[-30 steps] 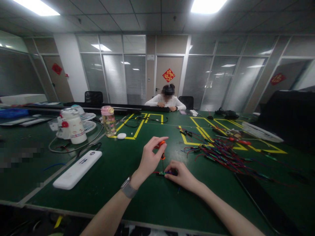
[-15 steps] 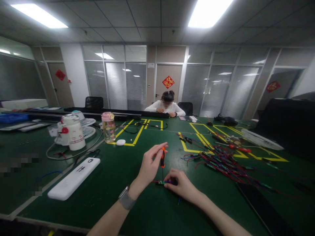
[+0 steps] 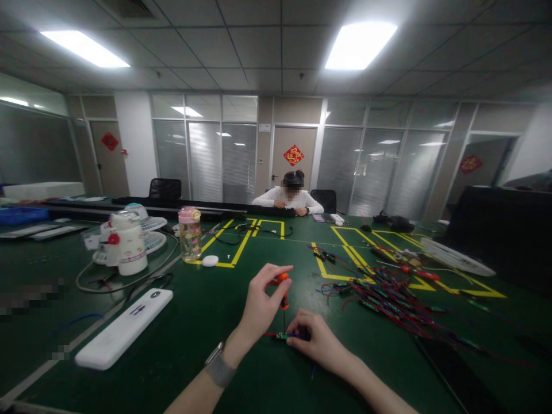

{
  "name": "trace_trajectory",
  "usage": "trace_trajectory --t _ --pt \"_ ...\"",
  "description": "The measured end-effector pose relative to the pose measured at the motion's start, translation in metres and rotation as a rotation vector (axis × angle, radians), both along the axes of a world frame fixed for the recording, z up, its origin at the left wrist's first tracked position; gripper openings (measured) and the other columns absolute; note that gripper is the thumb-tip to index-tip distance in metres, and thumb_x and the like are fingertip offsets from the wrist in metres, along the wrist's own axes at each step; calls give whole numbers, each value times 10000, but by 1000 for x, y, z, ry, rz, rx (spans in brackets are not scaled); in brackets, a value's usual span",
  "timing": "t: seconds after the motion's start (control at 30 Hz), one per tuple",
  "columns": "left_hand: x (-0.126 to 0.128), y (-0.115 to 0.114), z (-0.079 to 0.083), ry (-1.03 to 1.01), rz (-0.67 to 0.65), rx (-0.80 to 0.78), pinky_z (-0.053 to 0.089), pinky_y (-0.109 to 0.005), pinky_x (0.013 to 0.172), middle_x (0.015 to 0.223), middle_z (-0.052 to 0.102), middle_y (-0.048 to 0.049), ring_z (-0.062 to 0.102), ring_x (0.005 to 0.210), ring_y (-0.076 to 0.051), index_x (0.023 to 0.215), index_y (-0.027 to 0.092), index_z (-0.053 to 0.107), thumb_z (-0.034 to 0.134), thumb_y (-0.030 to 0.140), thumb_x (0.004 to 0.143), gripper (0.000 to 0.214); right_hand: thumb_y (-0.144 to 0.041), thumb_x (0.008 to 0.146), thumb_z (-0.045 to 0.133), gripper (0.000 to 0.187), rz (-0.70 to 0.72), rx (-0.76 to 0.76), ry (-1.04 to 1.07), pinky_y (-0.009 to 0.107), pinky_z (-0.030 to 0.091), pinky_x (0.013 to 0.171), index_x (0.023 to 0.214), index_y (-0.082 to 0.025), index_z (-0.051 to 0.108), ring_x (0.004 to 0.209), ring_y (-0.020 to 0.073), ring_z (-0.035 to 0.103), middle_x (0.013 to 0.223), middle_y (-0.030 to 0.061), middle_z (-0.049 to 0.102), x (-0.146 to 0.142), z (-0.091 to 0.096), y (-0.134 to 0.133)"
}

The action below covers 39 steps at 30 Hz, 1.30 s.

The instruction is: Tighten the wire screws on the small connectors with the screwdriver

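My left hand (image 3: 261, 305) pinches a small orange-handled screwdriver (image 3: 283, 288) and holds it upright, tip down over a small green circuit board (image 3: 282, 336) on the green table (image 3: 207, 356). My right hand (image 3: 317, 342) lies on the table with its fingers closed on that board and its red and blue wires, pinning it down. A watch sits on my left wrist (image 3: 218, 368).
A heap of wired boards (image 3: 388, 293) spreads to the right, with a red-handled tool (image 3: 416, 272) behind it. A white flat device (image 3: 123, 329), a clear bottle (image 3: 190, 234), a white jug (image 3: 127, 244) and cables stand left. Another person (image 3: 288, 195) sits at the far end.
The view tilted upward, so hands and table sit lower in the picture. My left hand has turned the screwdriver slightly between its fingers; the right hand stays on the board.
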<state>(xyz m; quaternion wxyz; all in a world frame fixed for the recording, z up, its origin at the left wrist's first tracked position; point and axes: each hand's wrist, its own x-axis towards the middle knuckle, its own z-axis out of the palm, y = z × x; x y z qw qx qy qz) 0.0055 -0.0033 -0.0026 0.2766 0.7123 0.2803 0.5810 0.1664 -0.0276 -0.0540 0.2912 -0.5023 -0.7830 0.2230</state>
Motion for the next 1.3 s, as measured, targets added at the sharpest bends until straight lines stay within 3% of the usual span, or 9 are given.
trace_trajectory --t 0.07,0.23,0.43,0.57,0.63,0.83,1.03,1.2,1.3 --pt "0 1 0 -6 16 7 529 -274 758 969 637 -66 630 873 -169 1097 200 677 572 302 875 266 -125 705 665 38 0 -6 0 230 415 628 712 -148 694 670 138 544 735 24 625 -1 1 0" --pt "-1 -2 3 -7 -103 -45 522 -309 847 1062 652 -87 632 962 -181 1180 195 631 468 293 931 313 -139 705 677 32 8 0 24 233 420 634 726 -154 695 671 140 541 734 21 623 1 -4 1" --pt "0 -3 3 27 14 14 523 -268 739 926 628 -60 618 819 -158 1054 194 687 561 306 882 242 -171 734 684 36 21 23 13 241 426 664 761 -163 708 701 143 545 768 20 613 5 -8 2" --pt "1 -3 1 2 -106 -27 500 -308 867 1057 632 -81 622 962 -172 1212 204 607 436 291 948 327 -134 727 685 65 34 32 18 239 428 669 778 -161 715 714 145 554 779 23 614 6 -7 2" --pt "2 -2 1 -13 -143 -47 508 -305 850 1083 633 -81 628 958 -173 1223 209 595 450 290 942 326 -123 725 685 74 36 30 21 237 429 661 782 -157 719 714 147 558 787 28 617 6 -8 3" --pt "1 0 0 16 20 15 503 -260 749 907 603 -45 607 845 -159 1039 200 689 587 300 868 222 -121 732 681 73 48 43 37 235 434 646 789 -147 718 706 147 564 789 30 624 8 -10 3" --pt "3 -1 -2 -16 -173 -53 505 -295 823 1064 626 -82 624 932 -171 1215 204 601 452 294 940 326 -122 722 686 77 48 44 28 236 432 638 787 -148 718 704 151 565 782 31 628 9 -15 7" --pt "1 0 -1 19 24 39 493 -263 743 900 600 -44 596 810 -155 981 192 698 632 291 834 189 -134 727 688 65 41 52 31 240 432 644 782 -154 715 710 154 563 794 32 627 9 -15 6" --pt "0 0 0 27 8 44 487 -285 817 981 609 -62 603 894 -168 1051 201 685 549 301 890 233 -134 737 677 55 38 45 24 244 434 654 775 -153 713 712 156 565 796 34 629 8 -12 4"
